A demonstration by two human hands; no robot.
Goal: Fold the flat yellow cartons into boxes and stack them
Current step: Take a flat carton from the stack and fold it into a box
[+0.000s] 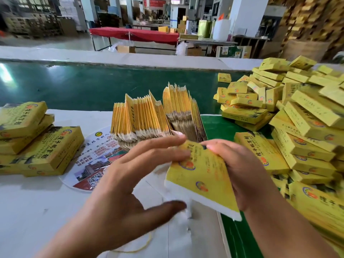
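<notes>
A yellow carton (202, 175), partly opened with its white inner side showing along the lower edge, is held in front of me. My right hand (240, 170) grips it from the right, fingers curled over its top edge. My left hand (130, 175) is spread with straight fingers, the fingertips touching the carton's left edge and the thumb reaching under it. Behind the hands, a row of flat yellow cartons (158, 118) stands on edge. Folded yellow boxes (297, 116) lie heaped at the right. A small stack of folded boxes (37, 140) sits at the left.
The work happens on a white table (37, 202) with a printed round fan (93, 161) lying on it. A green conveyor belt (93, 84) runs across behind. A thin yellow rubber band (137, 246) lies near the front edge. Factory tables and pallets fill the background.
</notes>
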